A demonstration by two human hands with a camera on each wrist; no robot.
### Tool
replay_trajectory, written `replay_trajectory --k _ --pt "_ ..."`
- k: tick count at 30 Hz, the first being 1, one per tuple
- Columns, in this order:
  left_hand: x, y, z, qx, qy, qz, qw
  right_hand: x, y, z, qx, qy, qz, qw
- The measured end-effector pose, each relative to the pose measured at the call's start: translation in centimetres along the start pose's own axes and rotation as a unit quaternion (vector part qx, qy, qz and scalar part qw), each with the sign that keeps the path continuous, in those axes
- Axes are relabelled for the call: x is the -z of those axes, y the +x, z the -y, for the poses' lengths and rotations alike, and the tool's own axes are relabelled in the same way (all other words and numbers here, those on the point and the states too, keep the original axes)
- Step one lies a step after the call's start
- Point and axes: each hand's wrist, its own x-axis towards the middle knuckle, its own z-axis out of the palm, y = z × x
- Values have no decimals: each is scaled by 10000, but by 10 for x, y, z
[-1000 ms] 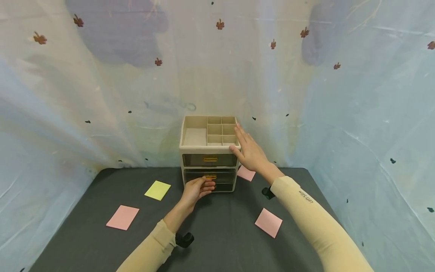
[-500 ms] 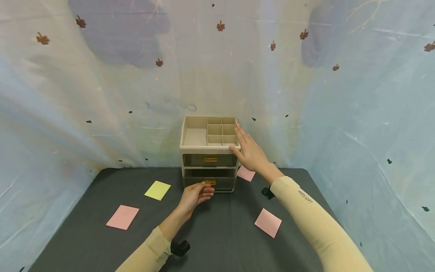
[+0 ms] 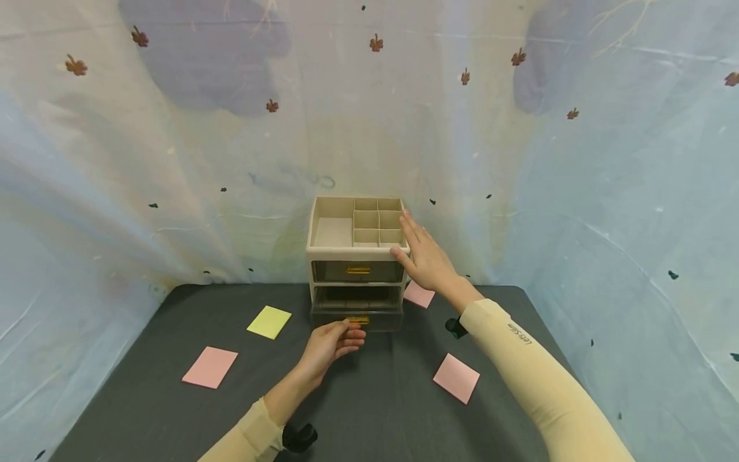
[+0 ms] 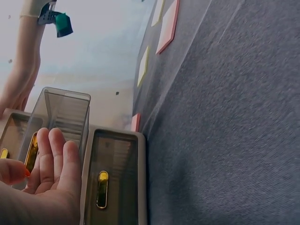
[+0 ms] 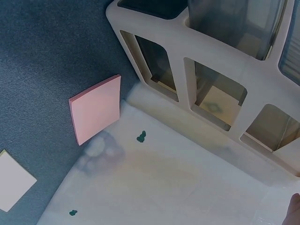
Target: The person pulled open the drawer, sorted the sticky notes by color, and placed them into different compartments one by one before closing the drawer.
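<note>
Head view shows me a dark surface (image 3: pixel 392 410) carrying a cream cabinet (image 3: pixel 358 253), its see-through middle drawer (image 3: pixel 383 324) partly out. The right hand (image 3: pixel 427 260) lies straight-fingered along the cabinet's right edge, gripping nothing; the left hand (image 3: pixel 329 346) pinches the drawer's gold handle (image 3: pixel 360 319), its other fingers loosely bent. I'd guess the drawer is light, stiff, slick plastic that could crack; the handle's middle is the best hold.

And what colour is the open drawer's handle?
The handle is golden yellow; the left wrist view shows it best.
</note>
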Motion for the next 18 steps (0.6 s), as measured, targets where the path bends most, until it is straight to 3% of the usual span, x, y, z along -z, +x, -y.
replay_trajectory --k 18 --pt "0 -31 -1 251 -74 363 9990 0 0 -2 56 -97 12 9999"
